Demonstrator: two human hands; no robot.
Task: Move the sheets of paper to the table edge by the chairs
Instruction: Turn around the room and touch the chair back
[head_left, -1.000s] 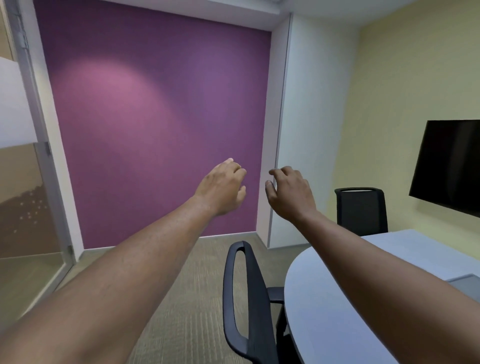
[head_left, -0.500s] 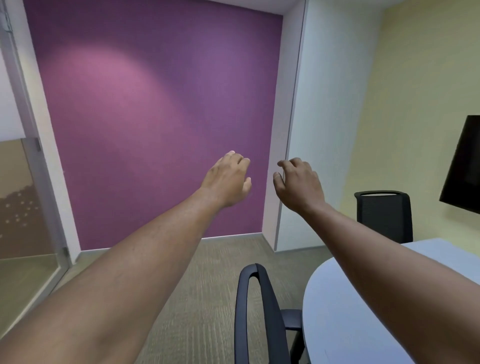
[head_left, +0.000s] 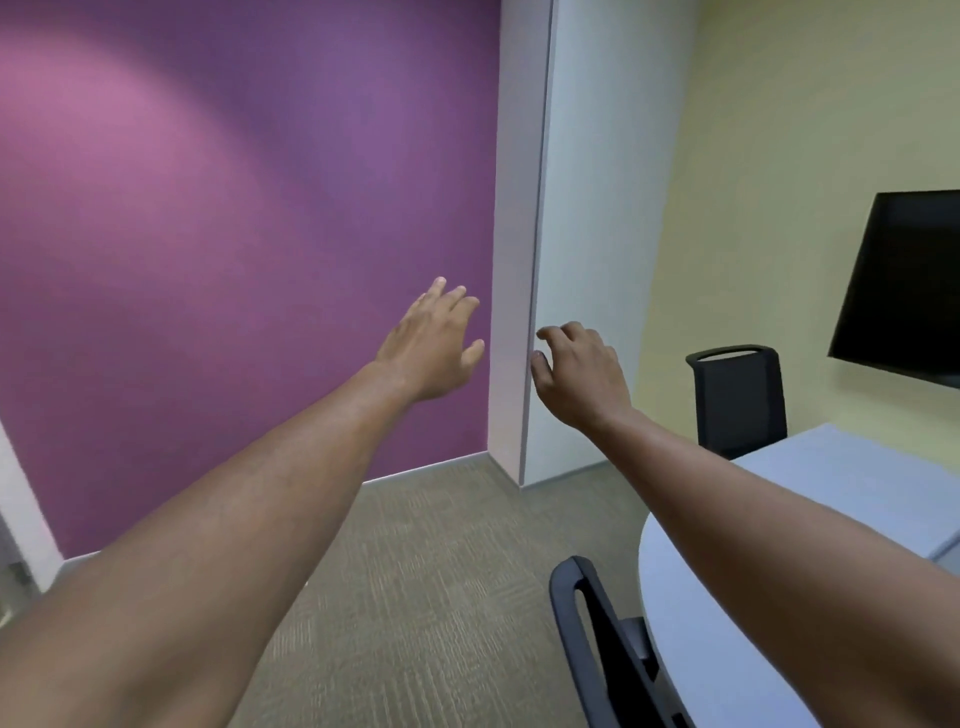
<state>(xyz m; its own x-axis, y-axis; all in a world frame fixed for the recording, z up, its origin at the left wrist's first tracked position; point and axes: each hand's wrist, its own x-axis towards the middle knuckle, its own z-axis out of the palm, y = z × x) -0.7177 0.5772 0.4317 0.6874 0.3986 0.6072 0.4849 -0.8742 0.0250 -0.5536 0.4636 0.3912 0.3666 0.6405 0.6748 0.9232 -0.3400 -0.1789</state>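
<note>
Left hand (head_left: 431, 345) raised at about 11 o'clock of the view's centre, fingers spread loosely, holding nothing; right hand (head_left: 579, 376) just beside it at about 1 o'clock, fingers curled but slack, likewise empty. Both stretched out in mid-air toward the purple wall (head_left: 234, 234) and the white corner pillar (head_left: 524, 208), touching neither. No sheets of paper anywhere in sight, so no telling where they lie; probably on the part of the table (head_left: 852, 483) beyond the frame at 4 o'clock. Judged as the very start: nothing gathered, nothing shifted. Best done by turning head and body toward 3 to 4 o'clock, bringing the tabletop into view, then lowering both arms to it. Worth finding the sheets first, then flattening palms on them and sliding rather than pinching, since loose paper fans and slips. Goal edge likely near the close chair (head_left: 597, 639) at 5 o'clock or the far chair (head_left: 737, 400) at 2 o'clock.
</note>
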